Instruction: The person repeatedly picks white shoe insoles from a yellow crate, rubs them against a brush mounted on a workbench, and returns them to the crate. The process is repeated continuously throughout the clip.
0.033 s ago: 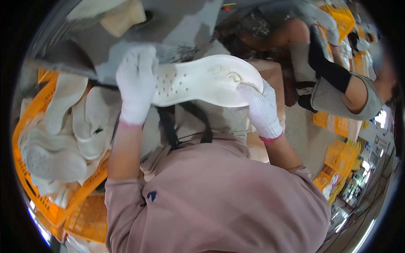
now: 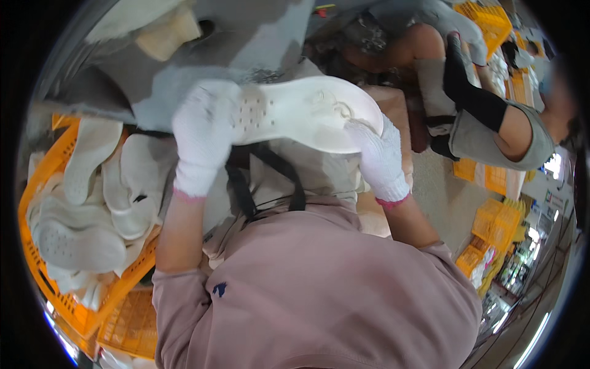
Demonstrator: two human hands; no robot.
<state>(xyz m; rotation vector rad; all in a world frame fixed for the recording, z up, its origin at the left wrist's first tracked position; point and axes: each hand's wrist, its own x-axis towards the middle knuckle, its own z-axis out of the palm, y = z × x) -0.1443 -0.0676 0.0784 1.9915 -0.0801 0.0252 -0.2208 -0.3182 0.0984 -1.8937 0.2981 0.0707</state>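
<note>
Left hand (image 2: 206, 126) and right hand (image 2: 379, 154) grip one sole (image 2: 292, 111); apparently at least five others (image 2: 80, 245) crowd one orange crate (image 2: 75, 315)

Beyond the perforated white shoe sole (image 2: 307, 114), a broad grey surface (image 2: 252, 40) bars the way. Left of the sole, past the left hand (image 2: 206, 126), an orange crate (image 2: 117, 294) heaped with soles takes up the room. On the sole's near side, a black strap (image 2: 287, 172) and the wearer's torso (image 2: 338, 264) obstruct. Right of the sole, past the right hand (image 2: 381, 150), open room lies over the floor (image 2: 442, 190), bounded by a co-worker's black sleeve (image 2: 476, 98) and orange baskets (image 2: 491, 221).
</note>
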